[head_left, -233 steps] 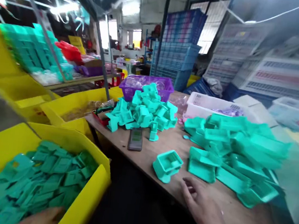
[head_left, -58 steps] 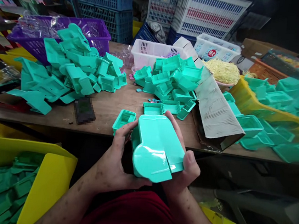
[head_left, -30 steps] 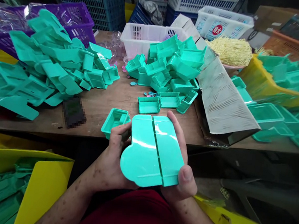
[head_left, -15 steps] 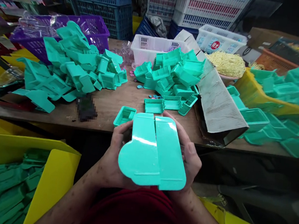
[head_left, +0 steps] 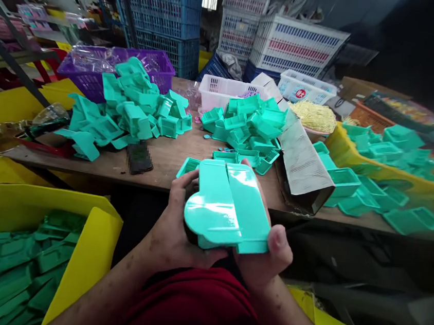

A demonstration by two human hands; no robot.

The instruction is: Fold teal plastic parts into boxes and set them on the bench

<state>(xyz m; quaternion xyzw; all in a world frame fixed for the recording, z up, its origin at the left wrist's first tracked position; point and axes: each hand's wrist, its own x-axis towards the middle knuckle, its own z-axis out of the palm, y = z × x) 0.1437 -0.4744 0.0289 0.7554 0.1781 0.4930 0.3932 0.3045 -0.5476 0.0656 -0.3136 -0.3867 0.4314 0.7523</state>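
A teal plastic piece [head_left: 228, 205] with a smooth, shiny top sits between my two hands, above the table's front edge. A narrow gap runs across its top, and one rounded lobe sticks out at its left. My left hand [head_left: 174, 235] grips it from the left and below, the fingers wrapped round its side. On the right, my right hand [head_left: 265, 255] holds it with the thumb at its near right corner; most of those fingers are hidden under the piece. Just behind it on the table lies a small teal box [head_left: 188, 166], partly covered.
Teal part piles [head_left: 141, 103] [head_left: 248, 119] stand on the wooden table [head_left: 167, 152], with a dark pixelated item [head_left: 139, 158] at its front. A cardboard divider [head_left: 306, 156] is at right. A yellow bin [head_left: 94, 253] of teal parts stands lower left; a purple basket [head_left: 164, 69] is behind.
The view has shifted, so the table's contents appear lower. The held piece is tilted flatter, and my right thumb now rests at its near right corner.
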